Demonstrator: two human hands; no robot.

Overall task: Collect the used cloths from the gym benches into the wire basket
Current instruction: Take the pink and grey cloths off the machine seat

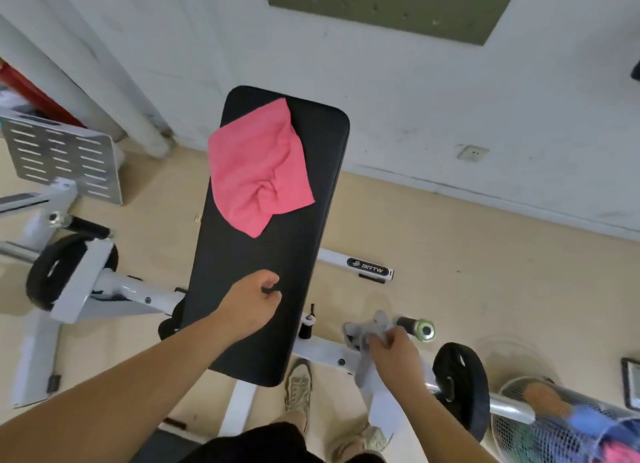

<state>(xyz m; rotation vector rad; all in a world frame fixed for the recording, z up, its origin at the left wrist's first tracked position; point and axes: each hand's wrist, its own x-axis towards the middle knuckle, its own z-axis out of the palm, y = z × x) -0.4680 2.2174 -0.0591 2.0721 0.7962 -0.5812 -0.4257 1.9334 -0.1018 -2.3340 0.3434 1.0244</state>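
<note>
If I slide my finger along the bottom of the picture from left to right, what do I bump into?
Left hand on the black bench → right hand holding a grey cloth → black weight plate → wire basket with cloths.

The wire basket (568, 428) runs off the bottom-right corner, its cloths a blur. The right hand (391, 350) covers part of the grey cloth (367, 334).

Pink cloth (259, 168): rumpled, spread flat on far half of black bench pad (277, 255), frame centre, one edge overhanging pad's left side. Grey cloth (367, 338): bunched, dangling, lower right of centre, gripped by right hand (394, 352). Wire basket (568, 424): white mesh, lower right corner, orange, blue, pink cloths inside.
</note>
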